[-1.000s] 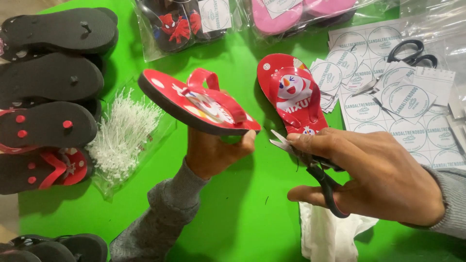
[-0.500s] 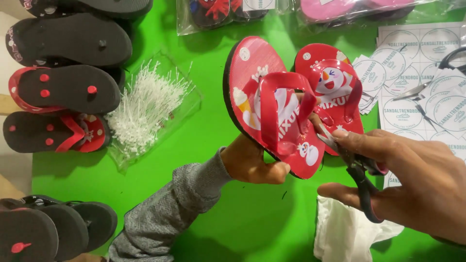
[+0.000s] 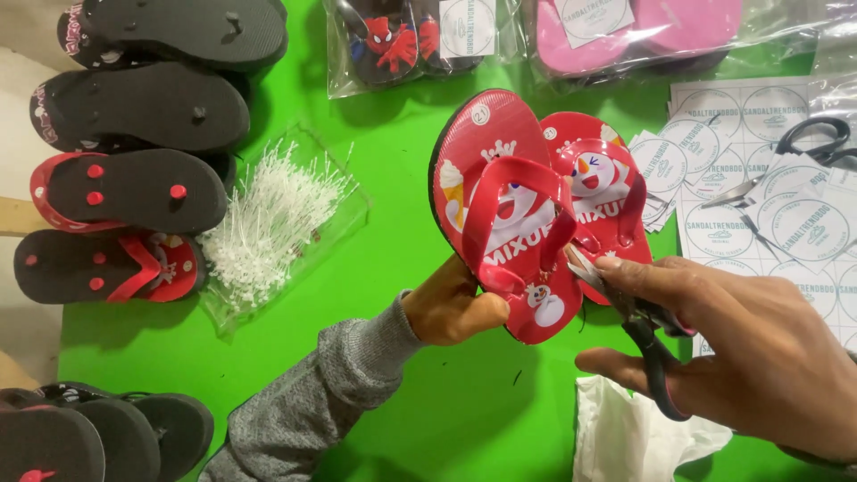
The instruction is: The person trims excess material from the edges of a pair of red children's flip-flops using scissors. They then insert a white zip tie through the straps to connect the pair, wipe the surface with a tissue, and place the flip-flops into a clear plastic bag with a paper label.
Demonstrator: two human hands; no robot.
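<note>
The left hand [image 3: 455,308] is closed around the heel end of a red child's flip-flop [image 3: 504,210], thumb lying across the lower edge, and it tips the sandal up on its side so the printed top and the red strap face the person's eyes – a hold that seems meant to bring the strap within reach of the other hand. The right hand [image 3: 741,357] is wrapped round a pair of black-handled scissors [image 3: 638,326], fingers through the loops and the forefinger stretched along the top; the blade tips sit right against the sandal's edge near the strap, though I cannot tell whether the blades are parted or shut there. Just behind the held sandal, touching or overlapping it, lies its mate [image 3: 603,192], printed side up on the green table [image 3: 393,223]. Below the right hand a crumpled white bag [image 3: 625,437] rests on the table. To the right are sheets of round white stickers [image 3: 759,223] with a second pair of scissors [image 3: 808,143] lying on them, close by for grabbing. To the left of the held sandal, a clear packet of white plastic tag pins [image 3: 272,228] sits open, and beyond it black-soled sandals [image 3: 134,192] are lined up sole upward in a column – apparently sorted and waiting. Along the far edge lie bagged pairs [image 3: 411,40], already sealed in clear plastic.
</note>
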